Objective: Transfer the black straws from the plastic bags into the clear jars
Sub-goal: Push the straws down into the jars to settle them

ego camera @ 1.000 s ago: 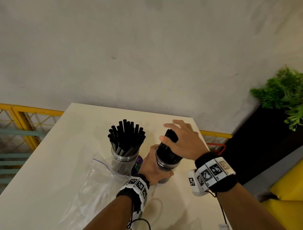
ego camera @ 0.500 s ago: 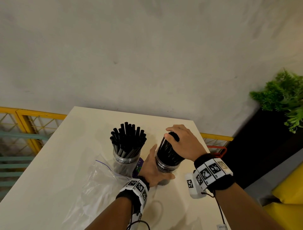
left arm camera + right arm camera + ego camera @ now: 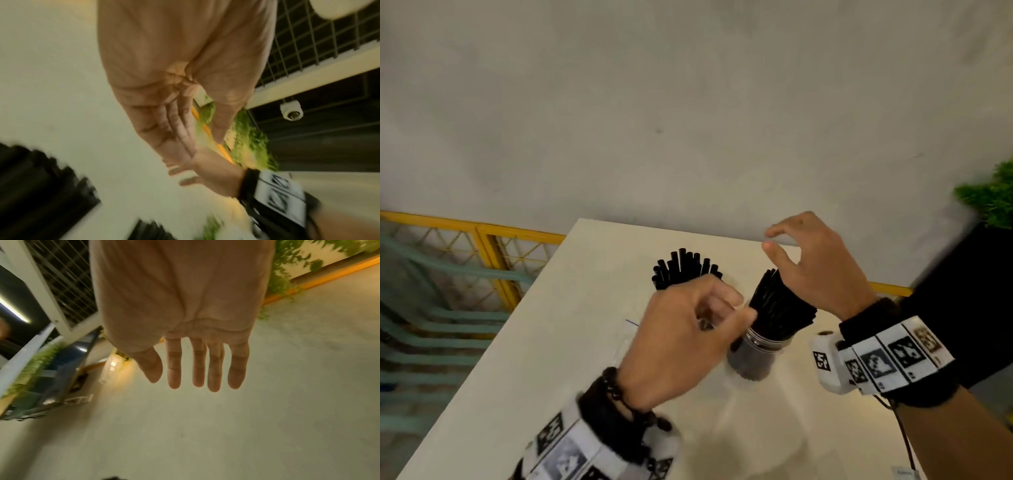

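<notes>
Two clear jars stand on the white table (image 3: 571,342), both packed with black straws. The right jar (image 3: 758,356) leans its straws (image 3: 777,308) up and to the right. Of the left jar only the straw tops (image 3: 685,269) show; my left hand (image 3: 709,308) hides its body. This hand hovers in front of both jars, fingers loosely bent, holding nothing. In the left wrist view the left hand (image 3: 180,142) shows a bare palm. My right hand (image 3: 777,246) floats above the right jar's straws, fingers spread and free; the right wrist view shows the fingers (image 3: 197,369) straight.
A sliver of clear plastic bag (image 3: 631,329) lies on the table left of my left hand. A yellow railing (image 3: 493,260) runs behind the table's left side. A green plant (image 3: 993,198) over a dark box stands at the far right. A grey wall rises behind.
My left hand has let go of the right jar's side and risen in front of the jars. My right hand has lifted off the straw tops and spread.
</notes>
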`<move>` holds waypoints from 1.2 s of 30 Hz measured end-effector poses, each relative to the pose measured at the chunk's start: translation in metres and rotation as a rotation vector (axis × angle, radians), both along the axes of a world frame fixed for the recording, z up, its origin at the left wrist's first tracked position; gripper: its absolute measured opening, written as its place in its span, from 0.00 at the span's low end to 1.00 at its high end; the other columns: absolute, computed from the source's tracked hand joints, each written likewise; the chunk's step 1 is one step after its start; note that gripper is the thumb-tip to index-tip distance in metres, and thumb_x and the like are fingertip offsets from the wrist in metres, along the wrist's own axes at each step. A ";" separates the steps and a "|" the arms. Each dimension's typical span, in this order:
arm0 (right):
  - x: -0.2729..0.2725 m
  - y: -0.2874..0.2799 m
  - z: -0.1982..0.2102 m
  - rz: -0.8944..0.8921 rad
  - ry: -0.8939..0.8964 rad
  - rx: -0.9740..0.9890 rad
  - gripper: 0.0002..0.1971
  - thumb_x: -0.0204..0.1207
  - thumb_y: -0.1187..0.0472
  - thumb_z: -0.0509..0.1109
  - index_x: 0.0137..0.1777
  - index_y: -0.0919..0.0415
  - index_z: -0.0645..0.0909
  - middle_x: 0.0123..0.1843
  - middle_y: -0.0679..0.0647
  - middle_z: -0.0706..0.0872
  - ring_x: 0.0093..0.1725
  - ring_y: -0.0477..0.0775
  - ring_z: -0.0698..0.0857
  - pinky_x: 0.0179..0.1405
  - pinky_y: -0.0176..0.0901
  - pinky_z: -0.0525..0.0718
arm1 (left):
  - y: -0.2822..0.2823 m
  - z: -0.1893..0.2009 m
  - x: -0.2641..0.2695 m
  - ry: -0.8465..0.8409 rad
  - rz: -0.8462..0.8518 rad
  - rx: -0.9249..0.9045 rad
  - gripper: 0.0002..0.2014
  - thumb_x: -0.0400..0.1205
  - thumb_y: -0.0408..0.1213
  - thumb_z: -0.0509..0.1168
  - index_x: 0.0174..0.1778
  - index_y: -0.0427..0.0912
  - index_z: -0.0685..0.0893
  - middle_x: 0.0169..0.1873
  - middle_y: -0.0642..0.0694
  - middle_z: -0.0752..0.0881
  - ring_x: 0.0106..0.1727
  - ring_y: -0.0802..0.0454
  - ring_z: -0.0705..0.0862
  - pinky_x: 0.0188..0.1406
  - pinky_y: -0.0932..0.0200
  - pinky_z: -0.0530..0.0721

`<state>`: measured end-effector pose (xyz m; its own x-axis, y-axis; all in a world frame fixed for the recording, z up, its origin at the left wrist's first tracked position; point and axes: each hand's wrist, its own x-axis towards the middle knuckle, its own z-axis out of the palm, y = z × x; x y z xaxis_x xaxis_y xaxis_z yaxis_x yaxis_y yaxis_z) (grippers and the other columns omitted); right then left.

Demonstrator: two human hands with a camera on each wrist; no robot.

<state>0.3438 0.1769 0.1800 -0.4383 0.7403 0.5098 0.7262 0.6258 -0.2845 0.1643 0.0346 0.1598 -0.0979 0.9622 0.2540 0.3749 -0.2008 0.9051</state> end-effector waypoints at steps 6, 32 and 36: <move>-0.082 -0.044 -0.019 0.114 -0.167 -0.205 0.22 0.78 0.41 0.64 0.70 0.46 0.74 0.68 0.48 0.74 0.68 0.52 0.76 0.68 0.54 0.76 | 0.039 -0.070 -0.090 0.131 0.316 -0.319 0.25 0.71 0.42 0.82 0.58 0.43 0.77 0.46 0.49 0.86 0.47 0.50 0.86 0.46 0.59 0.79; -0.134 0.000 -0.053 -0.177 -0.283 -0.516 0.19 0.79 0.41 0.57 0.61 0.53 0.73 0.59 0.57 0.77 0.60 0.67 0.80 0.57 0.59 0.81 | 0.100 -0.139 -0.076 0.172 -0.106 -0.367 0.47 0.64 0.54 0.80 0.76 0.50 0.63 0.61 0.54 0.85 0.58 0.50 0.86 0.60 0.51 0.85; -0.134 0.003 -0.037 -0.191 -0.326 -0.496 0.25 0.78 0.35 0.57 0.66 0.51 0.71 0.66 0.56 0.75 0.65 0.66 0.77 0.63 0.62 0.79 | 0.095 -0.141 -0.079 0.147 -0.106 -0.344 0.51 0.57 0.65 0.72 0.76 0.52 0.63 0.62 0.53 0.86 0.59 0.50 0.87 0.63 0.47 0.85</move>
